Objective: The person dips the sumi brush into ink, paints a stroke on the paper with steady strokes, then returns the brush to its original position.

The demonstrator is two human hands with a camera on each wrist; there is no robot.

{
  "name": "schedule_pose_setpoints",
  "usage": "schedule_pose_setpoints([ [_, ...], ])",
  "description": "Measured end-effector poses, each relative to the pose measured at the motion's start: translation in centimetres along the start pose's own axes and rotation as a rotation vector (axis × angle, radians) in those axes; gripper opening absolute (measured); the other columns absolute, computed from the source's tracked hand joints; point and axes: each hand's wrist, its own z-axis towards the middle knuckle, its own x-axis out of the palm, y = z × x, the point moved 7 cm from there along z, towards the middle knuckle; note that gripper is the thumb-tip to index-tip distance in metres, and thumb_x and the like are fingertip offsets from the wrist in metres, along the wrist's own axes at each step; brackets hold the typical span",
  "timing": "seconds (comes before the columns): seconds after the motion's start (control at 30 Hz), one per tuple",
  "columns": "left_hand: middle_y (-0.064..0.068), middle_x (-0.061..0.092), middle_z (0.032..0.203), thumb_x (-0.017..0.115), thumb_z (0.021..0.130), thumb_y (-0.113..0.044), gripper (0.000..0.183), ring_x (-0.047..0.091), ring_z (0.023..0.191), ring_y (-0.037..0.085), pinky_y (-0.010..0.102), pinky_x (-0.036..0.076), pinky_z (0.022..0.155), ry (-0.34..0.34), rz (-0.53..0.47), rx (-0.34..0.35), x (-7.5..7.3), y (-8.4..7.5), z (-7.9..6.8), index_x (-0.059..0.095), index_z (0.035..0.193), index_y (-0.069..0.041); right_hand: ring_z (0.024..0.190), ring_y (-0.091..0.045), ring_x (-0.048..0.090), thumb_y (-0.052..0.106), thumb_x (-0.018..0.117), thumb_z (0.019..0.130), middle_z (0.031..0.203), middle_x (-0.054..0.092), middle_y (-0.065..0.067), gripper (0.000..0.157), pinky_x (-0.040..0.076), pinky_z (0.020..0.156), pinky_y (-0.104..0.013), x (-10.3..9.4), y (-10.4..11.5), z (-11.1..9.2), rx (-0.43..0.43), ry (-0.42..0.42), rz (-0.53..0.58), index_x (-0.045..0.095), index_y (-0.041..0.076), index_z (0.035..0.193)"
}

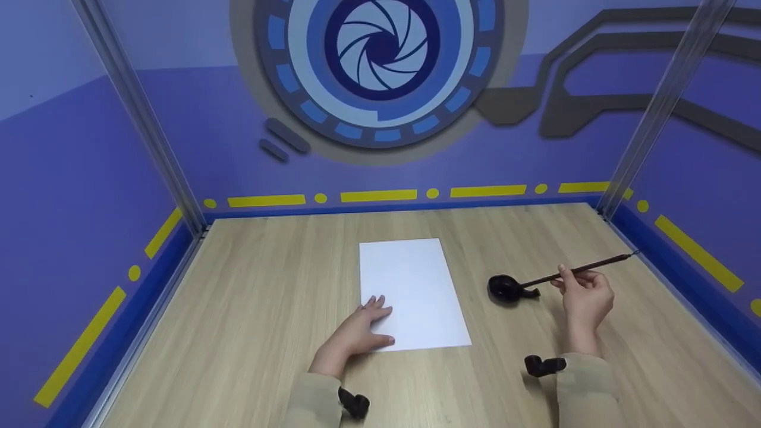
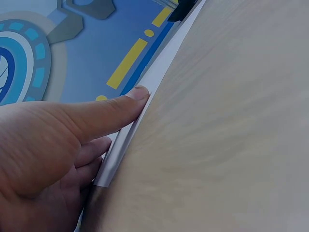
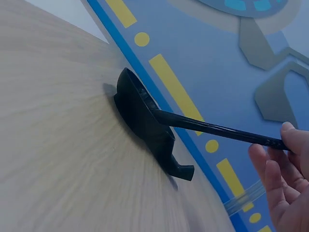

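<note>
Paper [image 1: 416, 282] on desk [image 1: 261, 297], dish [image 1: 499, 291] right of it; brush [image 3: 212, 128] end-down in dish, slanting rightward; back wall [image 1: 404, 175] beyond desk, side walls [image 1: 59, 208] left and right

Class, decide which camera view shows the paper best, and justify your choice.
The head view: nearly the whole paper shows from above, partly covered by the left hand. The left wrist view shows a narrow, slanted strip; the right wrist view, only a corner, top left.

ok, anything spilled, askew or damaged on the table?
Nothing stands out. The white rectangular paper sheet lies under the left hand, no tear visible; the slim dark brush in the right hand reaches into the round black dish, no spill visible around it.
</note>
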Motion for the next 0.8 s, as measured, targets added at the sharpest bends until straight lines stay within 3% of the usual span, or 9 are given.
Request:
schedule_pose_setpoints([
  [0.23,0.012,0.031,0.169,0.081,0.088,-0.024,0.069,0.02,0.16,0.036,0.058,0.021,0.13,0.002,-0.009,0.001,0.1,0.0,0.0,0.053,0.149,-0.007,0.055,0.006,0.069,0.011,0.078,0.09,0.062,0.066,0.026,0.02,0.058,0.057,-0.011,0.2,0.5,-0.1,-0.106,-0.011,-0.065,0.06,0.003,0.094],
  [0.47,0.013,0.033,0.168,0.081,0.088,-0.024,0.068,0.022,0.16,0.035,0.057,0.02,0.131,-0.004,-0.006,0.029,-0.1,-0.1,0.0,0.054,0.148,-0.005,0.054,0.002,0.07,0.008,0.079,0.089,0.064,0.068,0.019,0.021,0.059,0.057,-0.013,0.3,0.9,-0.3,-0.109,-0.016,-0.044,0.059,0.006,0.09],
  [0.7,0.012,0.033,0.168,0.081,0.088,-0.023,0.068,0.021,0.16,0.035,0.057,0.02,0.13,-0.005,-0.005,0.025,0.0,0.1,0.1,0.054,0.148,-0.005,0.056,0.007,0.069,0.013,0.079,0.091,0.067,0.065,0.025,0.019,0.058,0.057,-0.01,0.2,2.0,-0.7,-0.186,-0.027,-0.126,0.06,0.008,0.091],
  [0.8,0.012,0.033,0.168,0.081,0.088,-0.023,0.068,0.021,0.16,0.035,0.057,0.02,0.13,-0.006,-0.004,0.029,0.1,0.1,0.1,0.054,0.148,-0.005,0.056,0.007,0.069,0.013,0.079,0.09,0.067,0.066,0.024,0.019,0.058,0.057,-0.01,0.0,2.4,-0.8,-0.193,-0.034,-0.106,0.061,0.009,0.09],
])
